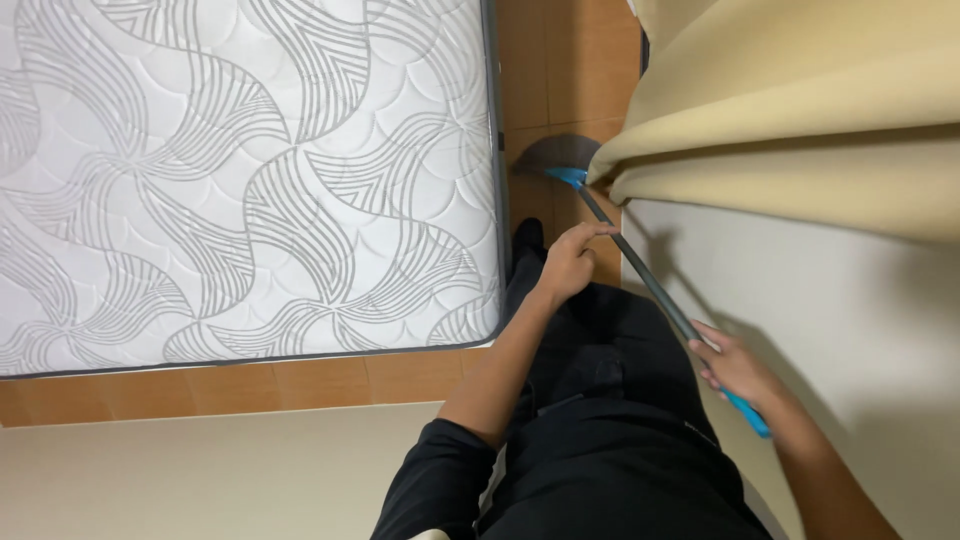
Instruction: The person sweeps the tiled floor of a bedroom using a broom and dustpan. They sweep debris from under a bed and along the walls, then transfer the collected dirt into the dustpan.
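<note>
Two bare hands are on one long dark grey broom handle (640,272) with a blue grip at its near end and a blue collar at its far end; the left hand (568,262) sits about midway along the shaft, fingers curled over it from the left and thumb stretched along the top, closed round the pole in a loose wrap rather than a hard fist; the right hand (735,368) is down at the near end, fingers folded round the shaft just above the blue grip, which pokes out below the wrist, so that hand is clamped on too; the handle runs on a slant from lower right up to upper left, and its dark fan-shaped bristle head (558,153) lies on the orange-brown tiled floor (560,60), right in the narrow strip between the bed and the drape; to the left, the white quilted mattress with grey swirling stripes (240,180) fills most of the view, its dark piped edge just beside the broom head; to the right, the beige folded curtain (800,110) hangs over the far end of the handle, near the blue collar; a pale cream wall (860,330) runs behind the right hand; black trousers (600,440) and a black sleeve show below both arms.
</note>
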